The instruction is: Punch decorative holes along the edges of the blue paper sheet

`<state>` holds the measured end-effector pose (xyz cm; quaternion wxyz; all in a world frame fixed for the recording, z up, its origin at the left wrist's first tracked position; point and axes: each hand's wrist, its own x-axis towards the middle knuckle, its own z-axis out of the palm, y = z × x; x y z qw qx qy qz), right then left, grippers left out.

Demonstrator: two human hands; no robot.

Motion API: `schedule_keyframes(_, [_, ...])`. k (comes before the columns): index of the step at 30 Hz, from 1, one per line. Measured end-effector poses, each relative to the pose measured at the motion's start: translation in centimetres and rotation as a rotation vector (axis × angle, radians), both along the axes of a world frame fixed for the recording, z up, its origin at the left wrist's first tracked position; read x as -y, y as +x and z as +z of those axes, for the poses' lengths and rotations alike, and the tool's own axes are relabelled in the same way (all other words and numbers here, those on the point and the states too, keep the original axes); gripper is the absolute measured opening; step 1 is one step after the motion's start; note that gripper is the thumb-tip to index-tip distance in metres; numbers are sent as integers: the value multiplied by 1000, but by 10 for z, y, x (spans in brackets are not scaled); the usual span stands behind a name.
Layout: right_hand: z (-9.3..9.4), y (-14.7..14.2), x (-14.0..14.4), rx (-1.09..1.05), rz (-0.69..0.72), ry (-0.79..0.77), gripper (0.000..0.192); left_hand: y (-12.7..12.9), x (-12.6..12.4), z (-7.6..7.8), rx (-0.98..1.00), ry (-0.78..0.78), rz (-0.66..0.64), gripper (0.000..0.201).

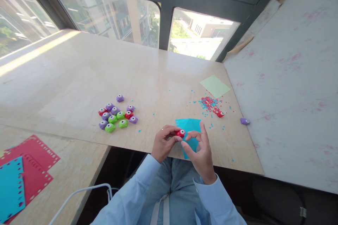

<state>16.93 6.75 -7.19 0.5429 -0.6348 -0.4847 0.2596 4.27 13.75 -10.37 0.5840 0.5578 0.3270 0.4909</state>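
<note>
My left hand [164,143] is closed on a small red craft punch [180,133], gripping it between thumb and fingers. Just to its right, my right hand [200,151] is open, its thumb and forefinger bent toward the punch with a gap between them. Behind and below both hands is a creased blue sheet of paper [188,123] at the table's front edge, partly covered by the right hand. Whether the punch touches the paper, I cannot tell.
Several purple, green and red punches [112,119] cluster at left. Red and blue paper bits [208,103] lie beside a pale green sheet [215,86], near another red punch [220,114]. A purple punch [244,121] sits by the wall. Punched red sheets [39,153] lie lower left.
</note>
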Motion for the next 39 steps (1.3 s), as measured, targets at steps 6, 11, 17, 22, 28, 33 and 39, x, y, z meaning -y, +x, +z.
schedule_keyframes(6, [0,3,2,29,-20,-27,84,-1,0,0,-42,16,-13,22])
schedule_keyframes(11, [1,4,2,75,-30,-7,71,-2,0,1,-82,26,-23,20])
schedule_keyframes(17, [-2,10,3,215,-43,-38,47,-1,1,0,-107,37,-18,22])
schedule_keyframes(22, [2,16,1,418,58,-5,22,1,2,-1,-138,88,9,20])
schedule_keyframes(28, [3,15,-2,504,13,39,16,1,2,0,-184,147,22,19])
schedule_keyframes(33, [2,15,-5,485,13,-25,17,1,2,2,-188,154,20,16])
schedule_keyframes(39, [2,16,-8,485,24,-81,18,0,3,0,-195,170,25,19])
